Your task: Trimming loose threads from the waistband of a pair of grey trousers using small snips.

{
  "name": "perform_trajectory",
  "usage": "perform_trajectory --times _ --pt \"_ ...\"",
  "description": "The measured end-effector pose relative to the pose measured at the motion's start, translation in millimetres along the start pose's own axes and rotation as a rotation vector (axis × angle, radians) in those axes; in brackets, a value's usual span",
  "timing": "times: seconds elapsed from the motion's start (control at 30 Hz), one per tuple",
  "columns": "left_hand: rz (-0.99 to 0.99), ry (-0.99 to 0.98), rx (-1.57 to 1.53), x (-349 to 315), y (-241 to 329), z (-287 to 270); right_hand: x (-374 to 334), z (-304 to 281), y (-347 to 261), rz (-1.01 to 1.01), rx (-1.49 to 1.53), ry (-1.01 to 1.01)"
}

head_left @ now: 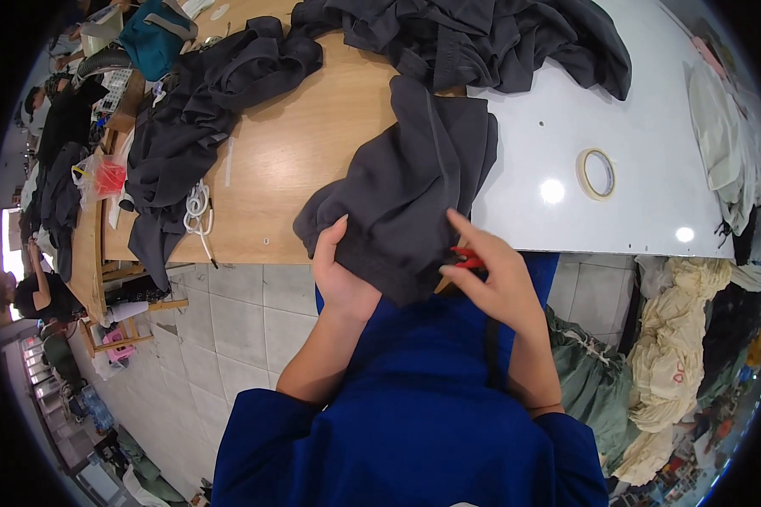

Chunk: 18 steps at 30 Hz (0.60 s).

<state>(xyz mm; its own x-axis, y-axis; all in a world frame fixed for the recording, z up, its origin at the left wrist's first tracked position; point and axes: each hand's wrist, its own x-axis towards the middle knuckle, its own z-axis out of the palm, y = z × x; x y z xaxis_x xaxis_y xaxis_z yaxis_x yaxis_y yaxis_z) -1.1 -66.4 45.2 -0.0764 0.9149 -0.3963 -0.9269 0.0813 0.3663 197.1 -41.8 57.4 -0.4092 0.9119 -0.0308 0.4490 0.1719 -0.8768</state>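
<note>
Dark cloth (516, 42) heaped on a worktable (271, 160) shows a garment workshop.

The left hand (345, 286) is partly hidden by the dark garment (406, 186), the red tool (472, 262) by the right hand (504, 283).

Deep-blue top (414, 448) with loose, elbow-length sleeves (258, 431), bare forearms (323, 355), ungloved hands (345, 283)

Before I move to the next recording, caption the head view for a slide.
Left hand holding dark grey fabric, right hand holding a small red tool, at the edge of a worktable.
</note>
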Motion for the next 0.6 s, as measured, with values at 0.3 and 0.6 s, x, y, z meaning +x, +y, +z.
perform_trajectory --times 0.3,0.6 --pt "-0.089 0.215 0.175 -13 -12 -35 -5 -1 12 0.069 -0.100 -0.203" --pt "0.075 -0.013 0.589 -24 -20 -37 -7 2 45 0.138 0.076 -0.022"
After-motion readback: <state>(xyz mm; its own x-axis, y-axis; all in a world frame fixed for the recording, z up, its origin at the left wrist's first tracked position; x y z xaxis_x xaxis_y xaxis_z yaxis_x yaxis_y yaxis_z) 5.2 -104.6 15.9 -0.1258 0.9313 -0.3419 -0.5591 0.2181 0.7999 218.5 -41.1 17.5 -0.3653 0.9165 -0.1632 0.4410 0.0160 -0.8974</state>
